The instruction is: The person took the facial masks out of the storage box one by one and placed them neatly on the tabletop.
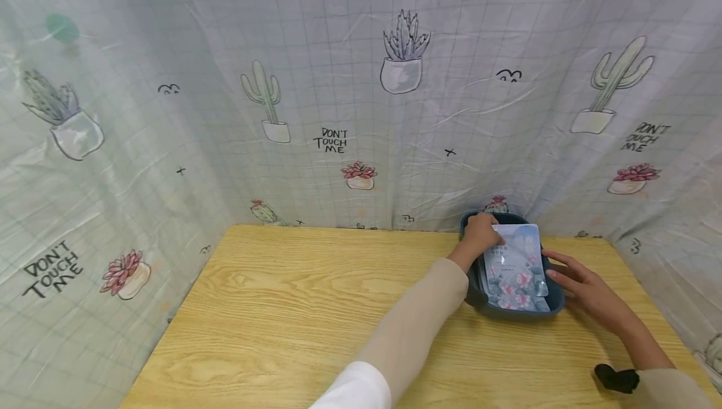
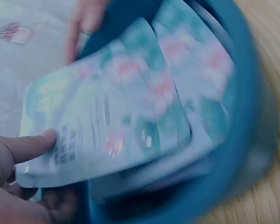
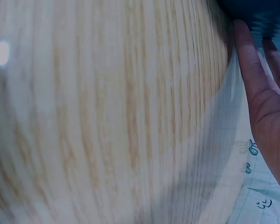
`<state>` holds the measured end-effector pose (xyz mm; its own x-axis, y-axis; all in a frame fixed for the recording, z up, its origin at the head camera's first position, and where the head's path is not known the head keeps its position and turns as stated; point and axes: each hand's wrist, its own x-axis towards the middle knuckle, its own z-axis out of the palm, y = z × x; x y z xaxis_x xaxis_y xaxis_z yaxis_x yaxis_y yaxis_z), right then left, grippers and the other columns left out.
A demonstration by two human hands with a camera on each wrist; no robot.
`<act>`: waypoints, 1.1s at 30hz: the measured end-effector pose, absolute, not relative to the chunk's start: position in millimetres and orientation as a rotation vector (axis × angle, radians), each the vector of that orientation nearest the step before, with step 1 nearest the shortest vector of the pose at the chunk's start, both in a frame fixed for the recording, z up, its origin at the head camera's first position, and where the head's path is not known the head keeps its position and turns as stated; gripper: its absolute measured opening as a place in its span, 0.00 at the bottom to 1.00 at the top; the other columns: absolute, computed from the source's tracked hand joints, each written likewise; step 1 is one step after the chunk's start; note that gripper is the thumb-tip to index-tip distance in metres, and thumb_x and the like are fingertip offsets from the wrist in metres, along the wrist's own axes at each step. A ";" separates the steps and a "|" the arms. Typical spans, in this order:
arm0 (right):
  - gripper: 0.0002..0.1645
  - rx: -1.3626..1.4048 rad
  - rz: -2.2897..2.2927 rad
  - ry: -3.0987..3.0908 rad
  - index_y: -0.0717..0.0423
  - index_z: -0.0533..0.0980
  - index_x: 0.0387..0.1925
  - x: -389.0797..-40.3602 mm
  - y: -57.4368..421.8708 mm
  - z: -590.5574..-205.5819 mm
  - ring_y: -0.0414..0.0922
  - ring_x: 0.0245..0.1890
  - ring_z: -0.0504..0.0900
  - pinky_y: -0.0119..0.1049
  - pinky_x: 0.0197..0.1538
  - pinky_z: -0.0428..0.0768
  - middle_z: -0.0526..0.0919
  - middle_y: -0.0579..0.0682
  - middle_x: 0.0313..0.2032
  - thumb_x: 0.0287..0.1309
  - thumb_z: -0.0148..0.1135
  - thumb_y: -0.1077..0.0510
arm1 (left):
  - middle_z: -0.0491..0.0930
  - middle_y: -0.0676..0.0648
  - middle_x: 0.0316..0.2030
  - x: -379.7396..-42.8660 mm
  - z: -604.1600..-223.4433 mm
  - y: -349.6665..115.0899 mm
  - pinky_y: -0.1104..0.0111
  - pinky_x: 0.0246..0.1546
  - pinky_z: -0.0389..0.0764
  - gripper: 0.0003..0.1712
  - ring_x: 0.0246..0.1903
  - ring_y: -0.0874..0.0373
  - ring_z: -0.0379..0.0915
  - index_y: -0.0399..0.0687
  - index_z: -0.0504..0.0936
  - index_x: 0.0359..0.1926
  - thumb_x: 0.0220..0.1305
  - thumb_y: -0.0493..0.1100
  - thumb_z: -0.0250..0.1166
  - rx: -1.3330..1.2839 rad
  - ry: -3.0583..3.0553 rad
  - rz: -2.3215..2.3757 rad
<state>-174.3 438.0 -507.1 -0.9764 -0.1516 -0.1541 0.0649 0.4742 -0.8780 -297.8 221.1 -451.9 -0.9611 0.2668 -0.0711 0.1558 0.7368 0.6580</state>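
A dark blue oval basin (image 1: 510, 315) stands at the table's back right, with several flat flower-printed sachets lying in it. My left hand (image 1: 481, 232) reaches over the basin's far left side and pinches the corner of the top sachet (image 1: 516, 258). In the left wrist view the thumb of that left hand (image 2: 18, 163) lies on the sachet's printed face, and another sachet (image 2: 200, 70) lies beneath it. My right hand (image 1: 589, 293) touches the basin's right side with its fingers extended. In the right wrist view those fingers (image 3: 252, 60) rest against the basin's outer wall (image 3: 263, 18).
The wooden table (image 1: 316, 296) stretches left of the basin. Behind it hangs a curtain (image 1: 338, 96) printed with cacti and plants. A black object (image 1: 617, 377) sits by the right sleeve; its kind is unclear.
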 end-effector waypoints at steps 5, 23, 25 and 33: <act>0.39 -0.096 -1.539 2.497 0.46 0.46 0.82 -173.8 439.3 -507.1 0.20 0.53 0.65 0.52 0.56 0.82 0.48 0.75 0.75 0.80 0.47 0.45 | 0.81 0.50 0.36 -292.7 -443.6 220.4 0.68 0.36 0.81 0.10 0.35 0.58 0.77 0.47 0.87 0.40 0.57 0.35 0.76 0.035 2.508 1.560; 0.38 -0.133 -1.616 2.458 0.49 0.46 0.82 -172.3 437.3 -507.3 0.17 0.52 0.69 0.35 0.50 0.84 0.49 0.75 0.73 0.81 0.46 0.47 | 0.78 0.33 0.57 -296.2 -468.0 213.4 0.36 0.68 0.61 0.18 0.64 0.37 0.71 0.46 0.78 0.62 0.77 0.31 0.54 -0.165 1.374 1.812; 0.38 -0.132 -1.612 2.454 0.49 0.46 0.82 -172.1 437.1 -507.0 0.16 0.51 0.68 0.36 0.51 0.84 0.49 0.76 0.73 0.81 0.46 0.47 | 0.77 0.31 0.59 -285.8 -453.7 205.6 0.39 0.68 0.63 0.19 0.65 0.36 0.70 0.42 0.77 0.62 0.76 0.28 0.53 -0.133 1.395 1.775; 0.38 -0.127 -1.616 2.444 0.49 0.46 0.82 -171.7 437.1 -506.8 0.16 0.51 0.69 0.38 0.50 0.85 0.49 0.76 0.73 0.81 0.46 0.47 | 0.87 0.33 0.39 -276.4 -445.6 194.9 0.55 0.52 0.83 0.06 0.47 0.41 0.85 0.29 0.86 0.39 0.65 0.23 0.64 -0.090 1.697 1.797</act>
<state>-171.7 437.1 -506.8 -0.9745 -0.1855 -0.1258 0.0432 0.3953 -0.9175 -276.4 194.9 -445.6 -0.7822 0.4062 -0.4724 -0.4948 0.0556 0.8672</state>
